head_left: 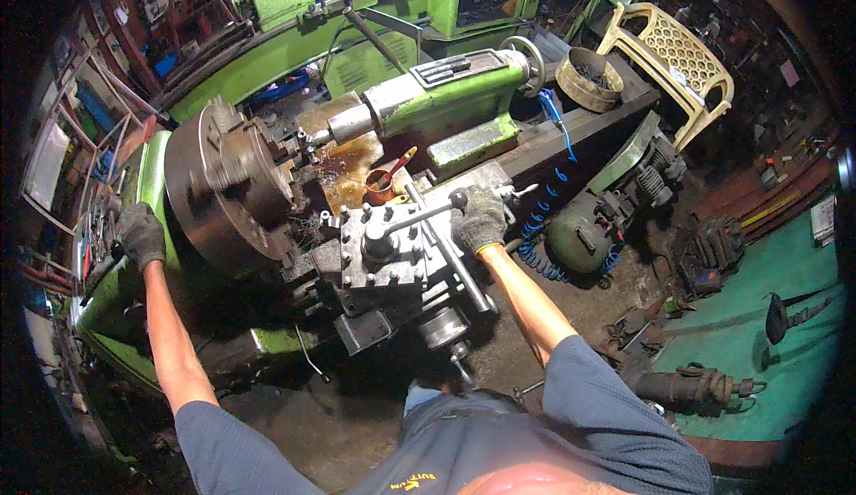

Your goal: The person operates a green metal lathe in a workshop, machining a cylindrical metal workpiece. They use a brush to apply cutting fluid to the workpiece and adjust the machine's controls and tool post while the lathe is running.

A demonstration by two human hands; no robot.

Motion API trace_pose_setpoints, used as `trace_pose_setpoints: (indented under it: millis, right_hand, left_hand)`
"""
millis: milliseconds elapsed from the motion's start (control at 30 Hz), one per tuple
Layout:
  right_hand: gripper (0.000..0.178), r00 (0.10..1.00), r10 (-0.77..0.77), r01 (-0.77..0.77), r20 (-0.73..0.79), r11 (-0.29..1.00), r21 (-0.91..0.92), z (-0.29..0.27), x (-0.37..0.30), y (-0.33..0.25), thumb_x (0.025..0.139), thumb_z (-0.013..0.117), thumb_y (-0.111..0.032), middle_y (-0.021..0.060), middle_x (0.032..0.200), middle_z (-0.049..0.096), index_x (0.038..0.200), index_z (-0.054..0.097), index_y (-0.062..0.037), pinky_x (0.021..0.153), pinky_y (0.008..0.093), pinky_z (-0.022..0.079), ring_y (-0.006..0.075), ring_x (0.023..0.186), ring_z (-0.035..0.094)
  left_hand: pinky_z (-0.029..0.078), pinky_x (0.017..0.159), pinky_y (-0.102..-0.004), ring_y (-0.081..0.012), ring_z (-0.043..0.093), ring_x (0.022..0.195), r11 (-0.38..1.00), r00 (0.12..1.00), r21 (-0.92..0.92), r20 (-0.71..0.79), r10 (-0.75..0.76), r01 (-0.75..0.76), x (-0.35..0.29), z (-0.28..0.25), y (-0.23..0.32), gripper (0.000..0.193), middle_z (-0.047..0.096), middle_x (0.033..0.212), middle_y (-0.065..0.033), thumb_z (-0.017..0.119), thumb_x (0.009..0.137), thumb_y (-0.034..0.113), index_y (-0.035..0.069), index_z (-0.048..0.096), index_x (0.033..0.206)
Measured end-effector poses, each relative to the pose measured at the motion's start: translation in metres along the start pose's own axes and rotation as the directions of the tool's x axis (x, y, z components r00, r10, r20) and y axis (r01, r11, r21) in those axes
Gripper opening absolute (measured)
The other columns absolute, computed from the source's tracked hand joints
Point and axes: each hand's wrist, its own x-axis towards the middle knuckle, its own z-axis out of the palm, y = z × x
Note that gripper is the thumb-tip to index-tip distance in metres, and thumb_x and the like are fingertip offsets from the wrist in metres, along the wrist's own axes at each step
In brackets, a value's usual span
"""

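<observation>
A green lathe stands before me, its big chuck (218, 174) smeared by spinning motion. My left hand (141, 235), in a dark knitted glove, is curled at the headstock (153, 174), left of the chuck; what its fingers hold is hidden. My right hand (480, 218), gloved alike, closes around a crank handle (520, 192) at the right end of the slide. Beside its fingers is the black ball end of the clamp lever (419, 215) on the square tool post (382, 245). A red-brown cup (379, 187) with a brush stands behind the tool post.
The tailstock (455, 94) sits farther along the bed. Beyond it are a round pan of dark bits (588, 80) and a cream plastic chair (673, 58). A blue coiled hose (535, 236) hangs by a green compressor tank (580, 238). Another green machine (374, 62) stands behind.
</observation>
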Motion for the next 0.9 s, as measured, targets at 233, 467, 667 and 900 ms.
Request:
trace_pose_setpoints:
  millis: [233, 467, 667, 900]
  right_hand:
    - [0.022, 0.999, 0.032, -0.032, 0.008, 0.999, -0.044, -0.006, 0.000, -0.006, 0.082, 0.066, -0.024, 0.0161, 0.101, 0.065, 0.100, 0.069, -0.0123, 0.091, 0.0491, 0.046, 0.0380, 0.099, 0.061]
    - [0.018, 0.999, 0.034, -0.036, -0.033, 0.998, -0.050, -0.013, -0.001, -0.013, 0.085, 0.066, -0.026, 0.0127, 0.096, 0.066, 0.097, 0.069, -0.0130, 0.088, 0.0473, 0.047, 0.0334, 0.097, 0.063]
    - [0.019, 1.000, -0.003, 0.002, -0.015, 0.996, -0.085, -0.005, 0.001, -0.005, 0.085, 0.065, -0.026, 0.0129, 0.096, 0.068, 0.097, 0.069, -0.0120, 0.088, 0.0471, 0.048, 0.0333, 0.097, 0.063]
    - [0.023, 1.000, 0.025, -0.024, 0.016, 0.999, -0.047, -0.007, 0.001, -0.006, 0.083, 0.065, -0.024, 0.0153, 0.101, 0.065, 0.100, 0.068, -0.0100, 0.091, 0.0492, 0.046, 0.0368, 0.100, 0.061]
  left_hand:
    - [0.049, 0.071, -0.0467, -0.0363, 0.064, 0.080, 0.999, 0.998, 0.050, 0.067, -0.007, 0.003, 0.001, -0.002, 0.000, 0.013, 0.064, 0.082, -0.0150, 0.054, 0.085, 0.015, 0.010, 0.065, 0.080]
    - [0.049, 0.073, -0.0464, -0.0358, 0.064, 0.082, 0.999, 0.995, 0.027, 0.100, -0.023, 0.020, -0.002, 0.003, -0.003, 0.013, 0.064, 0.083, -0.0151, 0.055, 0.085, 0.016, 0.009, 0.065, 0.081]
    - [0.050, 0.073, -0.0467, -0.0359, 0.064, 0.081, 0.999, 0.994, 0.042, 0.107, -0.008, 0.003, 0.001, 0.000, -0.002, 0.011, 0.064, 0.083, -0.0154, 0.055, 0.084, 0.014, 0.009, 0.064, 0.080]
    - [0.050, 0.073, -0.0467, -0.0365, 0.064, 0.081, 0.998, 0.998, -0.065, 0.058, -0.002, 0.006, 0.003, -0.007, 0.002, 0.012, 0.063, 0.080, -0.0156, 0.054, 0.084, 0.013, 0.009, 0.064, 0.078]
